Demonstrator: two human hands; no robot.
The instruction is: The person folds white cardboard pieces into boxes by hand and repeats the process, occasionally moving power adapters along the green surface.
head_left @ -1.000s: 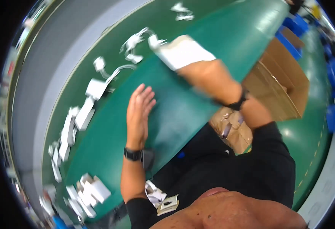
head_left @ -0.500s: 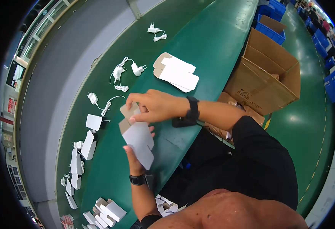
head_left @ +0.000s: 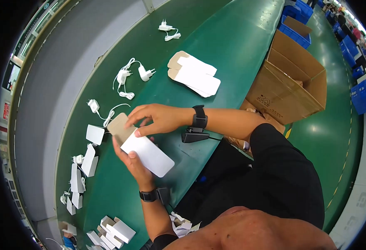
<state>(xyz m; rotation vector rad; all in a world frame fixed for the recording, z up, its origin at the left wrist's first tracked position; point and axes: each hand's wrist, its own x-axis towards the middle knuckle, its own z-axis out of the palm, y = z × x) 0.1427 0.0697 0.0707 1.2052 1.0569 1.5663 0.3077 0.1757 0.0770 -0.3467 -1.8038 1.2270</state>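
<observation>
The white box is held over the bench, its long axis running far left to near right. The left hand has fingers clamped on its left side; the right hand's touch its open far end, grip uncertain. Open surface separates it from the flat cartons and near edge.
</observation>
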